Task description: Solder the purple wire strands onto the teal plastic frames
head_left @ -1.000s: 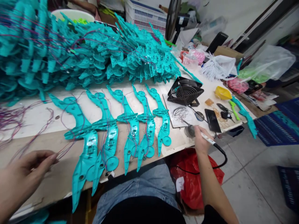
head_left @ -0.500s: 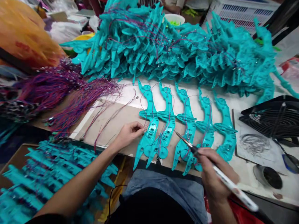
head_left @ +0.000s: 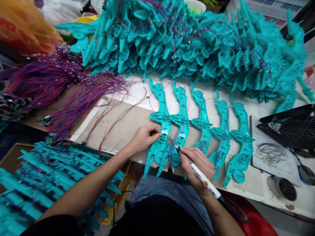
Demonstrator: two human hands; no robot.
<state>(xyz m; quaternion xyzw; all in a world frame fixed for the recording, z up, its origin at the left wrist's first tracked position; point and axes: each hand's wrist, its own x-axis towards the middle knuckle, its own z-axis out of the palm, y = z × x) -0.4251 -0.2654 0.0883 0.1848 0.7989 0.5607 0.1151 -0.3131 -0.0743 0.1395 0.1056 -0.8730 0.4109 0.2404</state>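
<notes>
The leftmost of five turquoise plastic shells, a long curved half-shell, is lying on the counter directly in front of the person, its hollow side facing up. The left hand is resting at its left edge, thumb and index finger pinching together on what looks like a thin wire, mostly hidden at that spot. The right hand is gripping a soldering iron like a pen, its fingers clamped around the handle, and the iron's metal tip is pointing at the half-shell's middle, just beside the left fingertips; whether it is touching cannot be told. The second shell is lying just to the right, and three more shells are continuing the row rightward. Loose wires are trailing over a beige sheet on the left, and a thick bundle of red and blue wires is spreading farther left. A large heap of turquoise shells is filling the far side. On the right, a black fan is standing beyond a coil of thin metal wire, and a small cup is sitting nearer the edge. Below the counter, a box is holding more shells at near left, and a red bag is showing at near right.
</notes>
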